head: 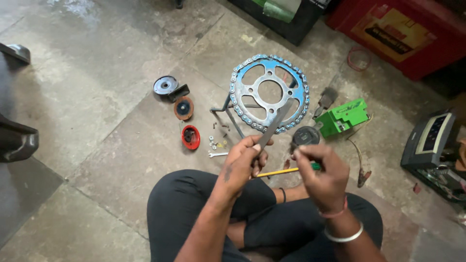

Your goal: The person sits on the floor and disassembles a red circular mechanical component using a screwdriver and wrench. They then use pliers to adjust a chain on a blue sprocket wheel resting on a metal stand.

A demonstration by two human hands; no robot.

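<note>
- A flat grey metal file (274,123) is held in the left hand (244,162); the fingers are closed around its lower end, and its blade is angled up and to the right.
- The upper end of the file is seen over the lower rim of a blue sprocket (269,92), which is wrapped by a drive chain (236,104) and lies flat on the stone floor (97,121).
- The right hand (324,177) is closed on a yellow pencil-like tool with a green end (285,171), which is held nearly level just above the crossed legs.
- A bangle (345,237) is worn on the right wrist.
- A round dark part (305,137) is seen just above the right hand, and a green plastic part (342,118) lies to its right.
- A red round cap (191,137), an orange-rimmed disc (183,108) and a grey metal disc (165,85) are set out well left of the sprocket.
- Small nuts and a little spanner (217,155) are scattered between the red cap and the left hand.
- A red box (412,34) stands at the upper right.
</note>
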